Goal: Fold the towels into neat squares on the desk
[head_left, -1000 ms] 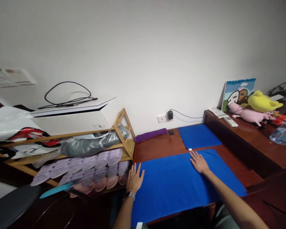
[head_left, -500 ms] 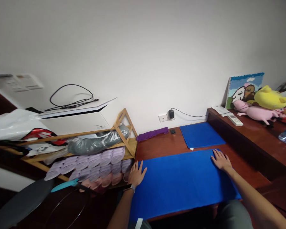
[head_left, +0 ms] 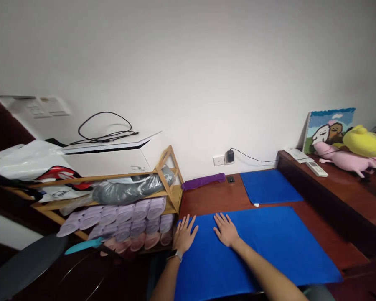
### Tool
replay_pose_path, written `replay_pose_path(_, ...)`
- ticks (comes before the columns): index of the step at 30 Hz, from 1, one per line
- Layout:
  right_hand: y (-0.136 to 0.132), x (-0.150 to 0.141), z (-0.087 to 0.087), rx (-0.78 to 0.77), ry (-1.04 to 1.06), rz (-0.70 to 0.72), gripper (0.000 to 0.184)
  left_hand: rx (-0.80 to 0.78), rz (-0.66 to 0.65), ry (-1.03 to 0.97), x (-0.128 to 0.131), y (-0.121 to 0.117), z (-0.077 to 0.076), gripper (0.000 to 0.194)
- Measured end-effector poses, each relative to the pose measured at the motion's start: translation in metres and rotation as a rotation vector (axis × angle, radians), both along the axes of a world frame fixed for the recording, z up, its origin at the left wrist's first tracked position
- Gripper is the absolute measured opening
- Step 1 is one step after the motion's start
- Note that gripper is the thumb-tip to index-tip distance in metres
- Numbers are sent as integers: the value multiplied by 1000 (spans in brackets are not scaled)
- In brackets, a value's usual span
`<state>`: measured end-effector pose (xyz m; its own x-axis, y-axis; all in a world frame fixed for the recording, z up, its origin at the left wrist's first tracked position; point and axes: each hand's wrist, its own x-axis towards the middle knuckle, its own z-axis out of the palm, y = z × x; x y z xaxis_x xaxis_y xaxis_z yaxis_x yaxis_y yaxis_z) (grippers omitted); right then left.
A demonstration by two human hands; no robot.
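Note:
A large blue cloth (head_left: 278, 246) lies spread flat on the brown wooden desk (head_left: 213, 200), its near edge reaching the desk's front. My left hand (head_left: 184, 235) rests on the cloth's far left corner with fingers stretched out. Flat near the far edge, left of the middle, is my right hand (head_left: 226, 230), fingers extended and holding nothing. Behind the large cloth, toward the wall, lies a smaller blue cloth (head_left: 269, 187) with a white tag at its near left corner. A long, narrow purple fabric piece (head_left: 203, 181) sits along the wall to the left.
Left of the desk stands a wooden rack (head_left: 173, 196) with lilac slippers (head_left: 125, 212), a wrapped grey bundle (head_left: 128, 190) and a white box (head_left: 113, 159). A charger (head_left: 229, 156) is plugged into the wall. The raised ledge at right holds a remote (head_left: 317, 169) and plush toys (head_left: 341, 159).
My right hand has moved left across the cloth, from its far right corner to near my left hand. My left hand stays at the left corner. The view has shifted slightly.

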<state>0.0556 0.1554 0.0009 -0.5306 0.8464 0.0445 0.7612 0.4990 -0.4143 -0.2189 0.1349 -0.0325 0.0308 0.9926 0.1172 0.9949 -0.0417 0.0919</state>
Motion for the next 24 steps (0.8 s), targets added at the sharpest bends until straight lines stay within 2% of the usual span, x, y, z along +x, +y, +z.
replay_pose_path(1, 3, 7, -2, 5, -6, -13, 67, -1, 7, 2, -2, -1, 1, 64)
replay_pose_path(3, 10, 41, -7, 8, -40, -68, 67, 2, 23, 10, -5, -3, 4, 64)
replay_pose_path(5, 19, 97, -12, 5, -98, -168, 68, 5, 42, 21, -3, -3, 6, 63)
replay_pose_path(10, 27, 264, -34, -14, -271, -473, 73, 1, 77, 36, 1, -2, 7, 62)
replay_pose_path(13, 26, 327, -47, -33, -331, -604, 76, 7, 65, 34, 0, -1, 6, 62)
replay_pose_path(15, 26, 344, -50, -46, -343, -646, 77, 6, 61, 35, -1, 0, 6, 62)
replay_pose_path(18, 26, 345, -47, -62, -338, -665, 77, -12, 73, 41, 0, 2, 8, 62)
replay_pose_path(24, 36, 333, -20, -187, -354, -710, 71, -57, 74, 54, 3, -1, 17, 62)
